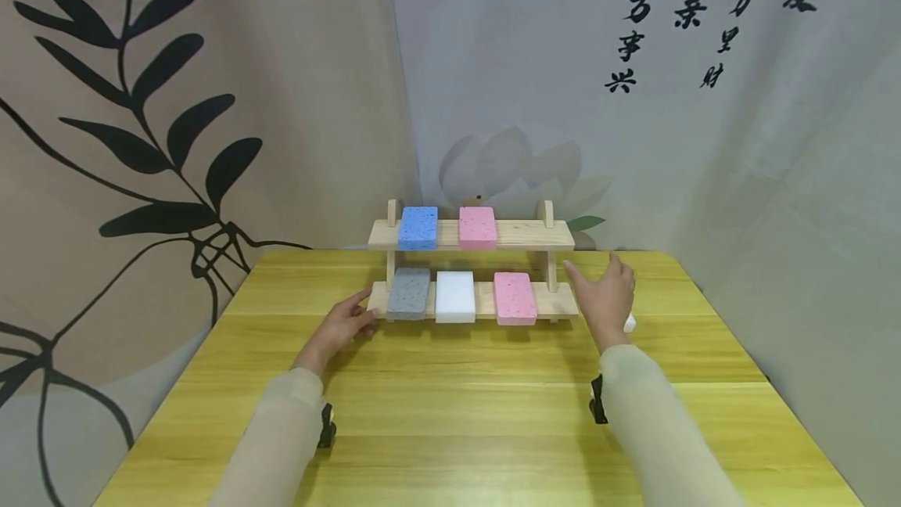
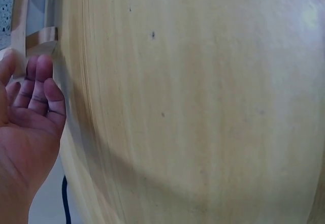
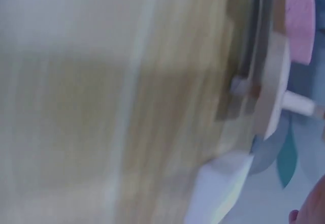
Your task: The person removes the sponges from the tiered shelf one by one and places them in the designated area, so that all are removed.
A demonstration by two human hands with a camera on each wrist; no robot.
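A two-tier wooden rack (image 1: 521,235) stands at the back of the table. On its upper shelf lean a blue sponge (image 1: 418,227) and a pink sponge (image 1: 477,227). Along the lower shelf are a grey sponge (image 1: 408,293), a white sponge (image 1: 455,296) and another pink sponge (image 1: 515,298). My left hand (image 1: 346,322) holds the lower shelf's left end, thumb on one side and bent fingers on the other. Beside the right end is my right hand (image 1: 607,294), thumb spread from its fingers, holding nothing visible. A white block (image 3: 219,188) lies near it, mostly hidden in the head view.
The rack rests on a yellowish wood-grain table (image 1: 450,413). Behind it hangs a pale curtain (image 1: 521,84) with leaf prints and dark characters. A black cable (image 2: 66,198) hangs past the table's edge in the left wrist view.
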